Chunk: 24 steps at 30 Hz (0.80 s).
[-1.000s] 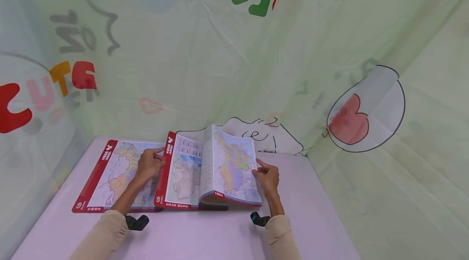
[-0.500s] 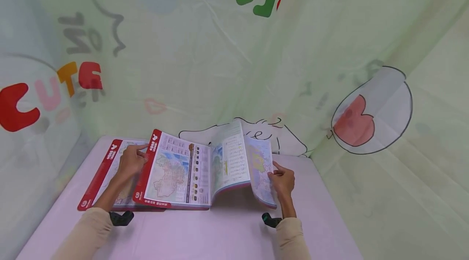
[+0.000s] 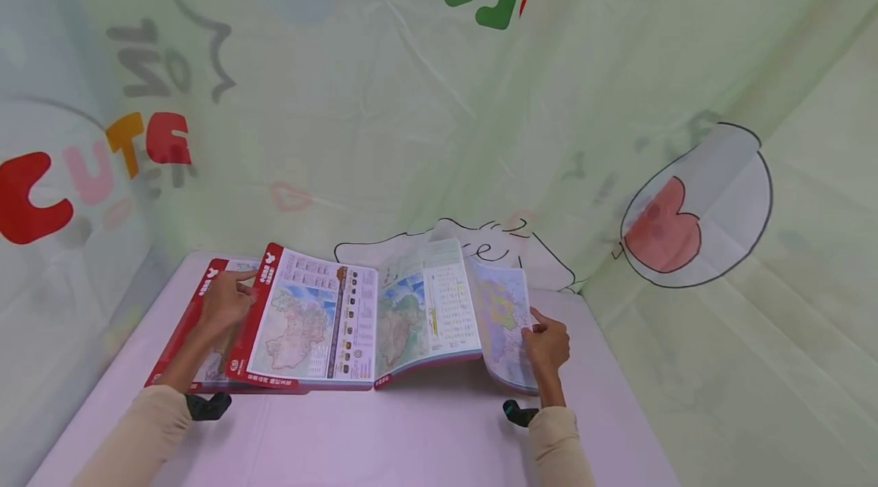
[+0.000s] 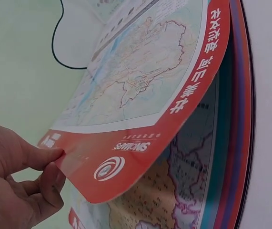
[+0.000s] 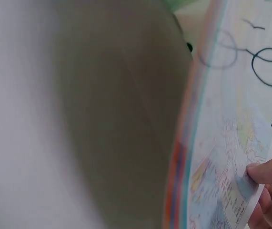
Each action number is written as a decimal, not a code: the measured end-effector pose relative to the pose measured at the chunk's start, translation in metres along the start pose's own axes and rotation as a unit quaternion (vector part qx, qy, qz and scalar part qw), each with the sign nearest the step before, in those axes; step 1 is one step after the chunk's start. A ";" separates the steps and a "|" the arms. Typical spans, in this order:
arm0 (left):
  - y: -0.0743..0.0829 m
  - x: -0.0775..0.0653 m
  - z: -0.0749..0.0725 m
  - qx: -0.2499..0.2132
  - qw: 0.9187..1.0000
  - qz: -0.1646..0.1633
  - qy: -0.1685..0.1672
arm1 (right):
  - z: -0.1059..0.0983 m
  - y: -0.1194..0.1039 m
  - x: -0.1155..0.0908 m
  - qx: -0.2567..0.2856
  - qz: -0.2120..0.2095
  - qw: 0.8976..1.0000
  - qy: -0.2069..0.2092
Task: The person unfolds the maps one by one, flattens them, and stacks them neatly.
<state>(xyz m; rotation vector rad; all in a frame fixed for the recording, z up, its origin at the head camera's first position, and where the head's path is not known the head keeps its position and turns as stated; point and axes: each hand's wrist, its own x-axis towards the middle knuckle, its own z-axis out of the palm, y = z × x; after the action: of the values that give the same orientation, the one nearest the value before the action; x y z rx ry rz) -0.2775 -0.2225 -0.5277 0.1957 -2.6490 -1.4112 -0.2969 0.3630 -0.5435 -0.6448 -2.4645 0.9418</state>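
A glossy folding map (image 3: 295, 334) with a red border stands partly unfolded, its panels bent in a zigzag. My left hand (image 3: 225, 300) pinches its left red edge; in the left wrist view the thumb and index finger of that hand (image 4: 19, 179) grip the red margin, lifted off the layers below. At the far right panel (image 3: 504, 315), my right hand (image 3: 549, 341) holds the outer edge. The right wrist view shows the thumb of this hand (image 5: 271, 179) on the printed face, fingers behind. Under the left panel lies another red-bordered map (image 3: 180, 327), partly covered.
The maps are on a pale pink tabletop (image 3: 357, 441). Close behind it hangs a pale green printed curtain (image 3: 384, 129), which also closes in both sides. Black bands sit on the left wrist (image 3: 209, 406) and right wrist (image 3: 520, 413).
Both hands have moved apart, the left one leftward and the right one rightward. The map has spread wider, showing more of its inner panels, and covers more of the map beneath.
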 end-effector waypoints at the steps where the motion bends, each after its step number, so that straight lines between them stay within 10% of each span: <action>1: -0.001 0.001 -0.001 0.001 1.000 -0.001 -0.001 | 0.000 0.003 0.002 -0.005 -0.003 1.000 0.006; 24: -0.015 0.012 -0.009 0.007 0.999 -0.009 -0.035 | 0.002 0.075 0.059 -0.091 -0.039 0.995 0.031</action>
<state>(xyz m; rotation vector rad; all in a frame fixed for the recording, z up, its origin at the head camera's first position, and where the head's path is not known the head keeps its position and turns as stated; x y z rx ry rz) -0.2868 -0.2398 -0.5345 0.1734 -2.7201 -1.4323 -0.3247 0.4445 -0.5846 -0.6227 -2.5191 0.6624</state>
